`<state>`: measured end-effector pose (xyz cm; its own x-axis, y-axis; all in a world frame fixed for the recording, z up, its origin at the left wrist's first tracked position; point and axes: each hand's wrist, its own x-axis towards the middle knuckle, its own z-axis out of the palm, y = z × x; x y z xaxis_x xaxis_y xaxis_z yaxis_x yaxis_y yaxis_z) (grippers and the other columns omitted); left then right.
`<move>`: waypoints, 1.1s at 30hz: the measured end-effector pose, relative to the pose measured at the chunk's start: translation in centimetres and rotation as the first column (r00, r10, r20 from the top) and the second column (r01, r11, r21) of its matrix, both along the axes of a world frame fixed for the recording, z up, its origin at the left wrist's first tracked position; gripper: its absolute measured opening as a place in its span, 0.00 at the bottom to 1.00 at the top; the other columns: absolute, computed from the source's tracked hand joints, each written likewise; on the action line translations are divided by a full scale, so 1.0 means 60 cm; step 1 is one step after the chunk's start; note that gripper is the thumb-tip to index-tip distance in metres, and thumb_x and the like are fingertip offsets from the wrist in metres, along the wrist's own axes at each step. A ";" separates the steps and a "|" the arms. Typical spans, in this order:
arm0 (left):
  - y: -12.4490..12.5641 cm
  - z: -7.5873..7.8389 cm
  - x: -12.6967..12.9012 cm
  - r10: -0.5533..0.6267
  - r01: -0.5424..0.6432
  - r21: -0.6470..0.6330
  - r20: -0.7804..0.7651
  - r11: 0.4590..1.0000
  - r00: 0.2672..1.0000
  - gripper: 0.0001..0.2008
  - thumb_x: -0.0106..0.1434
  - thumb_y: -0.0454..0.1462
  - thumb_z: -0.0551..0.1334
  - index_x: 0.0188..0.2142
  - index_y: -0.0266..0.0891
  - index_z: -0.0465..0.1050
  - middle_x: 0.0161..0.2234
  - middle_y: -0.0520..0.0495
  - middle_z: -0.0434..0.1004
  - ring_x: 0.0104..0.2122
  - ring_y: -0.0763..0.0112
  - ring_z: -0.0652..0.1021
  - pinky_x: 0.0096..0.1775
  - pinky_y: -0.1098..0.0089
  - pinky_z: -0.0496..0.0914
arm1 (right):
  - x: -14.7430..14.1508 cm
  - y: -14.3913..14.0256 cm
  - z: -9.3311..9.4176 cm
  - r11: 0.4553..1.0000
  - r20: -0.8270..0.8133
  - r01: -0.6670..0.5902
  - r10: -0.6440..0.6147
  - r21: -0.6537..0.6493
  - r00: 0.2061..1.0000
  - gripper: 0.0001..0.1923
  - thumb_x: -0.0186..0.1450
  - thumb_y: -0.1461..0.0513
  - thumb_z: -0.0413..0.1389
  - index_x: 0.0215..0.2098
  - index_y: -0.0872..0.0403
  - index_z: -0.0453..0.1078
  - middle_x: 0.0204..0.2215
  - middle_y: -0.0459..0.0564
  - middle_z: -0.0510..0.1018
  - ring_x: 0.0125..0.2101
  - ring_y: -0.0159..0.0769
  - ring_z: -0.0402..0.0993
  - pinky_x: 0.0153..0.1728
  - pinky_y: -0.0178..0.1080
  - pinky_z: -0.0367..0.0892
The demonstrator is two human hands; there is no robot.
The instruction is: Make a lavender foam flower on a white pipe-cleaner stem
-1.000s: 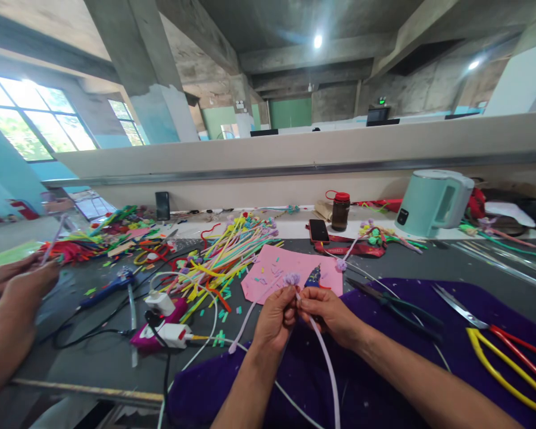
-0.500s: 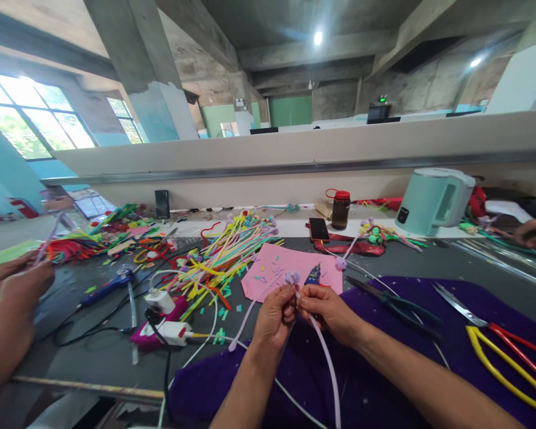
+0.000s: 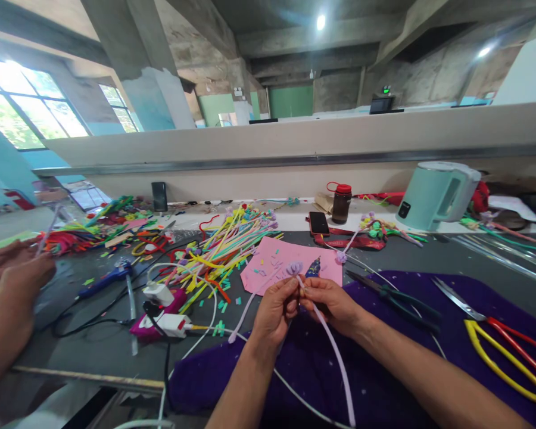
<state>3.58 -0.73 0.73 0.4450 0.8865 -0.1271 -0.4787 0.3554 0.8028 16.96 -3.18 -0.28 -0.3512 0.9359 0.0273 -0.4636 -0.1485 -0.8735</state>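
Note:
My left hand (image 3: 273, 308) is closed, thumb and fingers pinching the base of a small lilac pipe-cleaner flower (image 3: 293, 267) with looped petals. Right beside it, my right hand (image 3: 333, 302) pinches a lilac pipe cleaner (image 3: 336, 351) just below the flower; its long end curves down towards me. The fingertips hide where strand and flower meet. Behind my hands lies a pink sheet (image 3: 261, 262) with small scraps on it, and a blue glue gun (image 3: 313, 267) shows partly above my right hand. Another lilac stem (image 3: 242, 322) lies left of my left hand.
Pliers (image 3: 397, 301) and large scissors (image 3: 482, 319) lie on purple cloth (image 3: 366, 381) at right. A pile of coloured pipe cleaners (image 3: 232, 244), a power strip (image 3: 165, 322) and cables are at left. A kettle (image 3: 431, 196), bottle (image 3: 341, 205) and phone (image 3: 318, 223) stand behind. Another person's hands (image 3: 24, 274) work at far left.
The flower is tipped a little and shows its petals more openly. The strand's loose end has swung right. The other person's hand at the right edge is gone from view.

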 end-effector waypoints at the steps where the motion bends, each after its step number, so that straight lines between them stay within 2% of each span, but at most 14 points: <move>1: 0.000 0.000 0.000 0.009 -0.009 0.003 -0.002 1.000 1.000 0.12 0.49 0.38 0.66 0.32 0.32 0.74 0.17 0.57 0.61 0.12 0.89 0.57 0.13 0.82 0.47 | 0.001 0.001 -0.001 1.000 -0.012 -0.020 0.020 -0.010 1.000 0.13 0.55 0.56 0.59 0.26 0.56 0.62 0.15 0.39 0.65 0.11 0.20 0.53 0.11 0.27 0.45; 8: -0.001 -0.001 0.000 0.036 -0.036 0.015 0.006 0.999 0.999 0.12 0.47 0.38 0.67 0.29 0.31 0.74 0.15 0.58 0.61 0.12 0.89 0.57 0.13 0.83 0.47 | 0.000 0.004 -0.009 0.996 -0.069 -0.083 0.080 -0.029 0.994 0.12 0.56 0.56 0.58 0.27 0.57 0.63 0.14 0.40 0.65 0.10 0.20 0.52 0.10 0.27 0.45; 12: -0.001 -0.001 0.001 0.067 -0.067 0.012 0.016 0.998 0.998 0.13 0.45 0.41 0.67 0.27 0.32 0.73 0.17 0.57 0.63 0.12 0.89 0.58 0.13 0.83 0.48 | -0.001 0.004 -0.011 0.996 -0.076 -0.083 0.081 -0.027 0.994 0.11 0.57 0.58 0.57 0.29 0.58 0.64 0.15 0.40 0.65 0.10 0.20 0.53 0.10 0.27 0.46; 19: 0.000 0.000 0.004 0.091 -0.091 0.005 -0.020 0.996 0.996 0.12 0.44 0.39 0.68 0.26 0.32 0.72 0.15 0.57 0.62 0.11 0.89 0.57 0.12 0.83 0.48 | -0.002 0.002 -0.011 0.997 -0.057 -0.072 0.071 -0.025 0.996 0.11 0.57 0.57 0.57 0.28 0.57 0.63 0.15 0.40 0.66 0.10 0.20 0.55 0.10 0.27 0.46; 27: -0.001 0.000 0.004 0.098 -0.096 0.039 -0.040 0.995 0.994 0.12 0.44 0.39 0.68 0.26 0.32 0.72 0.13 0.59 0.60 0.11 0.88 0.57 0.13 0.82 0.48 | -0.003 0.002 -0.006 0.999 0.015 -0.043 0.043 -0.008 0.999 0.14 0.56 0.54 0.57 0.26 0.56 0.61 0.14 0.39 0.65 0.10 0.21 0.53 0.11 0.28 0.45; 33: -0.006 0.001 0.002 0.083 -0.078 0.074 -0.068 0.994 0.994 0.11 0.47 0.39 0.67 0.27 0.32 0.72 0.14 0.57 0.61 0.12 0.87 0.58 0.14 0.82 0.49 | 0.000 -0.004 0.005 0.999 0.155 0.035 -0.040 0.038 0.987 0.14 0.56 0.54 0.57 0.25 0.55 0.60 0.14 0.39 0.65 0.11 0.21 0.53 0.12 0.27 0.44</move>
